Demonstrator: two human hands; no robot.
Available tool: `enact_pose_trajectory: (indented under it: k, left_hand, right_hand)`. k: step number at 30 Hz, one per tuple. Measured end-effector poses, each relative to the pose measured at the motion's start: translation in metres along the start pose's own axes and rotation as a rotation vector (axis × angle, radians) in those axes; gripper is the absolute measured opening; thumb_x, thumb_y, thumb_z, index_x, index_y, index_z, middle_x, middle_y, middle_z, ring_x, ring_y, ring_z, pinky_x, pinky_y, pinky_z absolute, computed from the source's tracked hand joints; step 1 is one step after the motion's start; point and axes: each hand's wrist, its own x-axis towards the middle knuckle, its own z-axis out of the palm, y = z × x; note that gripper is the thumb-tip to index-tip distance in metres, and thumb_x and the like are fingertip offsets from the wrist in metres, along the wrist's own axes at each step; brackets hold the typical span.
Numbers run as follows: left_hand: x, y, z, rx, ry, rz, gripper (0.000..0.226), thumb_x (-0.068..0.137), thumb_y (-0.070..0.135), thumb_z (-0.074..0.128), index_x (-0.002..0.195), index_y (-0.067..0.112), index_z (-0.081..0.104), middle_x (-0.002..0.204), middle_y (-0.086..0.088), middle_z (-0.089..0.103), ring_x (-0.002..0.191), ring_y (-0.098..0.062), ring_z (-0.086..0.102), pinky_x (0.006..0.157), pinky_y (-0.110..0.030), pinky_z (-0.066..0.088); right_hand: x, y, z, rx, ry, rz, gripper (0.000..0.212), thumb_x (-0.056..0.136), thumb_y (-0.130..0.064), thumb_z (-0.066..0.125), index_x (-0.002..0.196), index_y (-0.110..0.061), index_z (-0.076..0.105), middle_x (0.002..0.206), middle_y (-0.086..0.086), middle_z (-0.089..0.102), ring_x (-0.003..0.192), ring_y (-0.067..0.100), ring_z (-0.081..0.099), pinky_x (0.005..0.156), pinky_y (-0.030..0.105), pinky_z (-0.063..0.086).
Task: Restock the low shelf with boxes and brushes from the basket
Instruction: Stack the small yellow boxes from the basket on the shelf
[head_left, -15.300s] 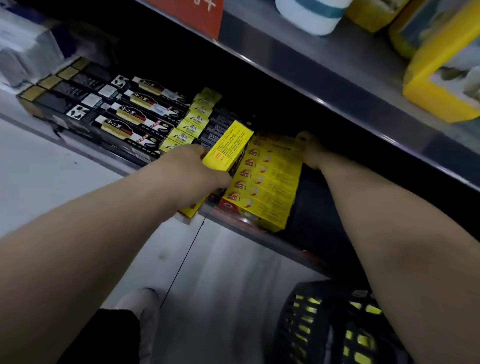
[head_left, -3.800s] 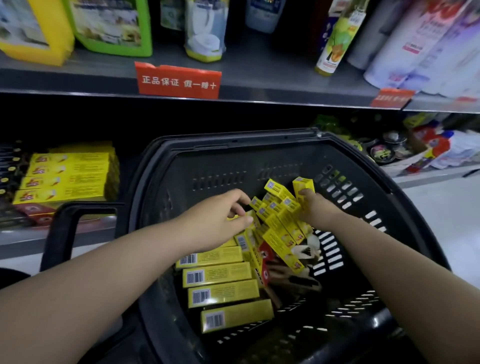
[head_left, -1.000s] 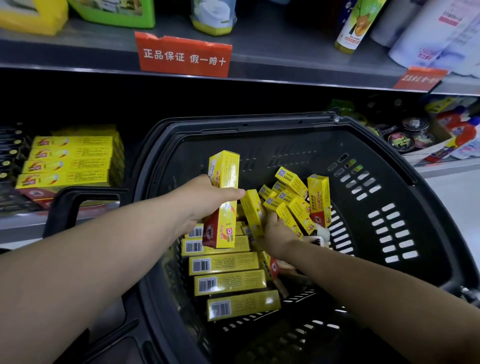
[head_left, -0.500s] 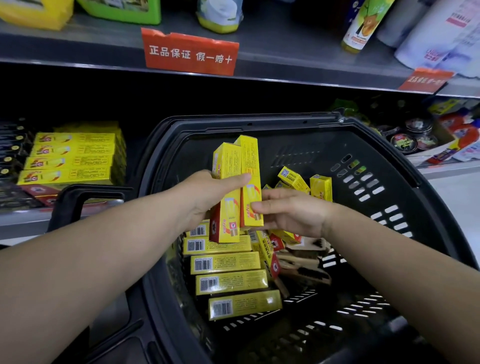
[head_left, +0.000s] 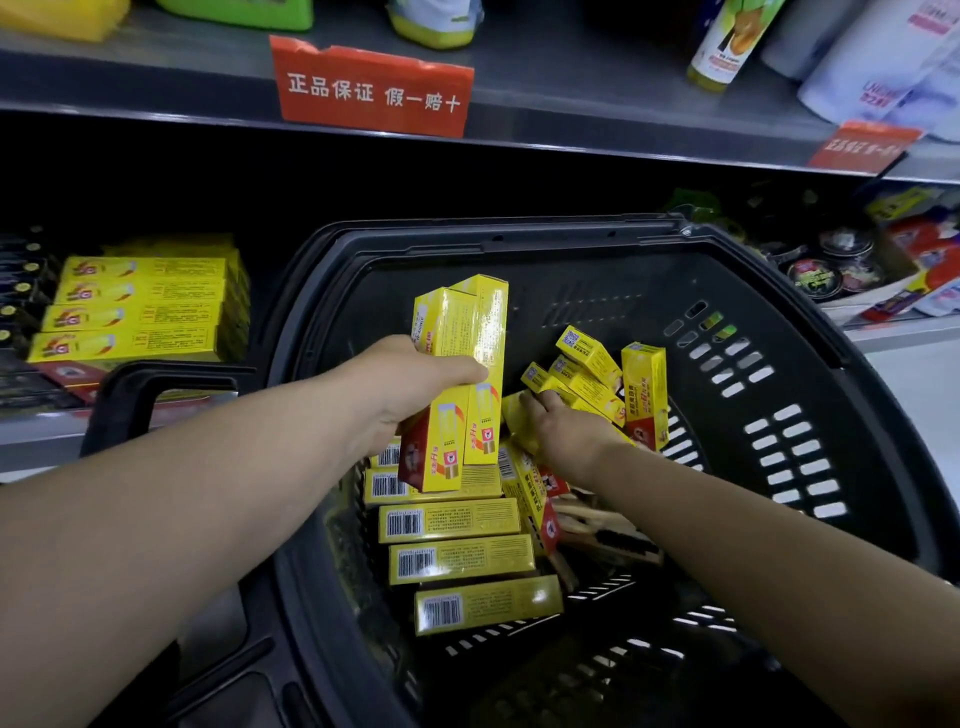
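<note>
Left hand (head_left: 410, 384) grips two yellow boxes (head_left: 462, 322) together, thumb across their front faces, fingers wrapped behind. Both boxes stand upright with long sides touching and red ends down, lifted above the basket's contents. The pair projects above and below the fist; the hand clamps near mid-length.

Right hand (head_left: 563, 431) is down inside the basket (head_left: 519, 234), back of the hand up, fingertips on a loose heap of small boxes (head_left: 587, 374) at the far middle. Whether the fingers close round one box or only lie on it I cannot tell; the back of the hand hides it. One upright box (head_left: 644, 395) stands on end just right of the heap, near the hand and not touched.

Nearer the camera, a row of flat boxes (head_left: 457, 558) lies with barcodes up, directly below the gripped pair. Wooden brushes (head_left: 608, 535) lie beside this row, under the right forearm, partly hidden.

Low shelf (head_left: 31, 431) is to the left of the basket, behind the basket handle (head_left: 156, 384). A shelf stack (head_left: 135, 312) of the same yellow boxes sits on it, labels up, well apart from the gripped pair.

Upper shelf (head_left: 571, 114) carries a red sign (head_left: 374, 88) with white characters on its front edge. Round tins (head_left: 831, 270) sit at the low level, right of the basket.
</note>
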Motion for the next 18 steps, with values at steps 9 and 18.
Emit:
enact_pose_trajectory:
  k: [9, 18]
  left_hand:
    - [-0.006, 0.001, 0.001, -0.043, -0.038, 0.001, 0.043, 0.075, 0.021, 0.075, 0.113, 0.010, 0.057, 0.098, -0.013, 0.071, 0.086, -0.027, 0.068, 0.072, -0.034, 0.054]
    - [-0.009, 0.001, -0.002, -0.021, -0.100, -0.031, 0.021, 0.078, 0.016, 0.072, 0.096, 0.011, 0.063, 0.086, -0.012, 0.074, 0.077, -0.025, 0.071, 0.065, -0.032, 0.056]
  right_hand:
    - [-0.009, -0.009, 0.027, -0.166, -0.105, -0.124, 0.055, 0.092, -0.002, 0.045, 0.144, -0.008, 0.028, 0.151, 0.015, 0.020, 0.105, 0.030, 0.059, 0.059, 0.033, 0.043]
    - [-0.009, 0.008, -0.027, -0.059, -0.068, -0.174, 0.043, 0.085, -0.019, 0.066, 0.126, -0.017, 0.054, 0.122, 0.001, 0.058, 0.105, 0.020, 0.058, 0.075, 0.029, 0.048]
